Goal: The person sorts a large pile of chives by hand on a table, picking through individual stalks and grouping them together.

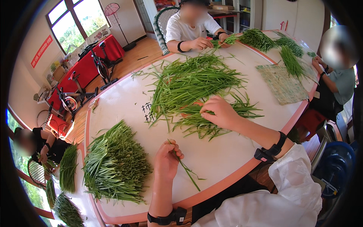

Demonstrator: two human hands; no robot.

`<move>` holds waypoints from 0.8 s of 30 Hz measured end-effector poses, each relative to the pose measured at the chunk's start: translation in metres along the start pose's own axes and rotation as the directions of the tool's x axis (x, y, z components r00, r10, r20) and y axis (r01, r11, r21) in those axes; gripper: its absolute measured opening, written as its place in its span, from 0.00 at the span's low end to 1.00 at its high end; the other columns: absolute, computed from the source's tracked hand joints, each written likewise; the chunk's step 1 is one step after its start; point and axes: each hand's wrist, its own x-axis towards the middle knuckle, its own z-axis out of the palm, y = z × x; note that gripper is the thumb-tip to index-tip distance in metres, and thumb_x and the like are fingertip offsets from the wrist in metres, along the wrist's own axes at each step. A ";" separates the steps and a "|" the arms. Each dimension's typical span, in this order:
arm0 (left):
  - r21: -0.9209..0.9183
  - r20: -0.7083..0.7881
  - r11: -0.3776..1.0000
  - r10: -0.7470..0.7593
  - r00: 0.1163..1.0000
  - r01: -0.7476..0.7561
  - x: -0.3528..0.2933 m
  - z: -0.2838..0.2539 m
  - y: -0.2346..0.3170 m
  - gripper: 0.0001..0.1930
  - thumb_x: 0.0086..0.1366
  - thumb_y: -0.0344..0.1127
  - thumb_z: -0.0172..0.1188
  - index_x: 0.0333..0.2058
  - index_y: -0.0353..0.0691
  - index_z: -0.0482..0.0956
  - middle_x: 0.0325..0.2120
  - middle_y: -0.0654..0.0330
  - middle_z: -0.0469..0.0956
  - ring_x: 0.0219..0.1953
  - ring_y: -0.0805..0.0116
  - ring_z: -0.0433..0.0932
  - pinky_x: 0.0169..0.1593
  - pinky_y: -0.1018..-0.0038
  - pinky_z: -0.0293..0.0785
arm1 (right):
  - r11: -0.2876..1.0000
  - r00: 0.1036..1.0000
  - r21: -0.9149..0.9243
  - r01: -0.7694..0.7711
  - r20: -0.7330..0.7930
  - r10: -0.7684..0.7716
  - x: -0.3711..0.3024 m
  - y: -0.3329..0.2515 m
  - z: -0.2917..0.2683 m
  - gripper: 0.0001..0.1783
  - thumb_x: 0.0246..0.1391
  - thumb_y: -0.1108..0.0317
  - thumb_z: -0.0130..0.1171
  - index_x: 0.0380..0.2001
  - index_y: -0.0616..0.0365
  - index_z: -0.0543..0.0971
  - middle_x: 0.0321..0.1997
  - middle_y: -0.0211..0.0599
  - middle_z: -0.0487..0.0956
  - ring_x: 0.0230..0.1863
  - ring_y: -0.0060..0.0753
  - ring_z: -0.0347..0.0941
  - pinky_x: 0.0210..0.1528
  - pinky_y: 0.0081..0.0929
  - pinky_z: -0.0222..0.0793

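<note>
My left hand [168,158] is closed around a few green garlic chives [188,173], whose ends hang down to the right over the white tabletop. Farther right, my right hand [221,112] hovers at a smaller loose heap of chives [206,123], fingertips pinched together; whatever is between them is too small to make out. Behind that heap spreads a large tangled pile of chives [193,81]. Left of my left hand lies a thick, neatly aligned stack of chives [115,164].
Across the white table [124,109] a person [194,28] handles chives. Another person [338,81] sits at the right near a green mat [281,85] and more bundles [259,39]. A third person [47,145] works at the far left. A blue bin [334,162] stands at lower right.
</note>
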 end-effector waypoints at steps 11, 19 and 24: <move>0.126 -0.049 0.991 0.059 0.997 -0.052 -0.009 0.014 0.005 0.14 0.62 0.34 0.50 0.46 0.38 0.69 0.18 0.71 0.57 0.17 0.83 0.53 0.20 0.84 0.51 | 0.458 0.812 0.677 -0.576 0.540 0.223 0.009 -0.042 0.017 0.12 0.52 0.66 0.55 0.35 0.65 0.76 0.30 0.30 0.78 0.32 0.17 0.72 0.38 0.16 0.67; 0.253 -0.064 0.965 0.091 0.994 -0.072 -0.007 0.010 0.004 0.13 0.62 0.35 0.53 0.44 0.37 0.70 0.14 0.73 0.54 0.14 0.84 0.50 0.18 0.84 0.47 | 0.286 0.701 0.651 -0.703 0.702 0.125 -0.003 -0.048 0.031 0.12 0.53 0.64 0.55 0.35 0.62 0.76 0.28 0.31 0.77 0.29 0.18 0.72 0.32 0.16 0.67; 0.277 -0.068 0.959 0.084 0.994 -0.062 -0.006 0.014 0.003 0.12 0.61 0.35 0.53 0.42 0.36 0.71 0.13 0.73 0.55 0.14 0.83 0.50 0.17 0.84 0.47 | 0.218 0.655 0.622 -0.752 0.742 0.141 -0.008 -0.052 0.024 0.13 0.54 0.63 0.53 0.36 0.63 0.76 0.25 0.32 0.76 0.25 0.19 0.71 0.28 0.17 0.65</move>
